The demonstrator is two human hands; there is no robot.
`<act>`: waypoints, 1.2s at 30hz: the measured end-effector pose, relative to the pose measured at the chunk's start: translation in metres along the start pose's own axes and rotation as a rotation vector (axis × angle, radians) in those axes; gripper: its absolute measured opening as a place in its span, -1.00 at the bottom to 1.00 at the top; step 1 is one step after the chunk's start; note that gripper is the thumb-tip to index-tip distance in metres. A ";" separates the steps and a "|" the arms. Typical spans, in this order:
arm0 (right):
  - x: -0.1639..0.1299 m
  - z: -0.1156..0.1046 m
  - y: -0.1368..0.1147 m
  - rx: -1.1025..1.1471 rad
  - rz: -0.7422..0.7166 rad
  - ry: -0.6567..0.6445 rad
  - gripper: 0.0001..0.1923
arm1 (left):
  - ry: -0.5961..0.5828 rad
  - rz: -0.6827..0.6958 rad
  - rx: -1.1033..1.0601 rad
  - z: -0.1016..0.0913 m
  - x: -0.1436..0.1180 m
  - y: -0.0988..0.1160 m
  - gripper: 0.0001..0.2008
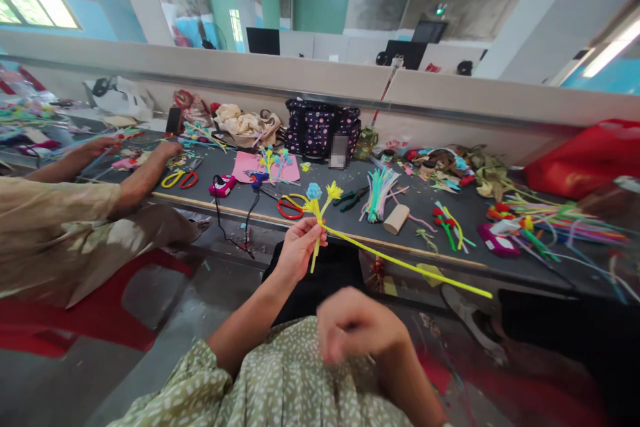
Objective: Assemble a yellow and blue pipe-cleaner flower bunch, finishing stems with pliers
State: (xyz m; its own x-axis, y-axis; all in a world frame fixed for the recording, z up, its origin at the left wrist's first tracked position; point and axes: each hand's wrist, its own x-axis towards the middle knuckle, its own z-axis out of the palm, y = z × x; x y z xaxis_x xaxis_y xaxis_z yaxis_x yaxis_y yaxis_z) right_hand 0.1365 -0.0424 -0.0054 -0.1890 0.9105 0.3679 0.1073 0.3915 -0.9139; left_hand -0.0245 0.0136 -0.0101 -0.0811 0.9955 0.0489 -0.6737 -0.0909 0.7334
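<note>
Dark worktop [425, 200] crossed mid-frame. Left hand [299, 245], centre: thumb and fingers pinched yellow flower bunch [316, 208], plus long yellow stem [405, 260] pointing lower right. Right hand [360, 327], lower centre: blurred, fingers curled; could not tell whether gripping anything.

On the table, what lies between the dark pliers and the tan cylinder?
In the head view, a bundle of green and pale fuzzy stems lies between the dark pliers and the tan cylinder.
</note>
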 end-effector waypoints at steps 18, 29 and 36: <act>0.047 0.029 0.040 0.047 -0.129 0.273 -0.87 | -0.048 -0.105 -0.045 -0.003 -0.006 -0.020 -0.74; 0.047 0.022 0.051 -0.242 -0.298 0.267 -0.89 | -0.005 -0.193 -0.042 -0.006 0.001 -0.025 -0.69; 0.051 0.015 0.050 -0.239 -0.266 0.259 -0.86 | -0.051 -0.255 -0.030 -0.010 0.002 -0.025 -0.72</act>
State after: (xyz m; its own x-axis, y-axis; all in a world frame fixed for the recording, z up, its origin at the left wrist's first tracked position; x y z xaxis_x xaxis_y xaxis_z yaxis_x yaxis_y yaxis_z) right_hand 0.1173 0.0215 -0.0345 0.0069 0.7654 0.6435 0.3170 0.6086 -0.7274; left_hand -0.0153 0.0176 -0.0352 0.1307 0.9864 -0.1001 -0.6890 0.1630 0.7062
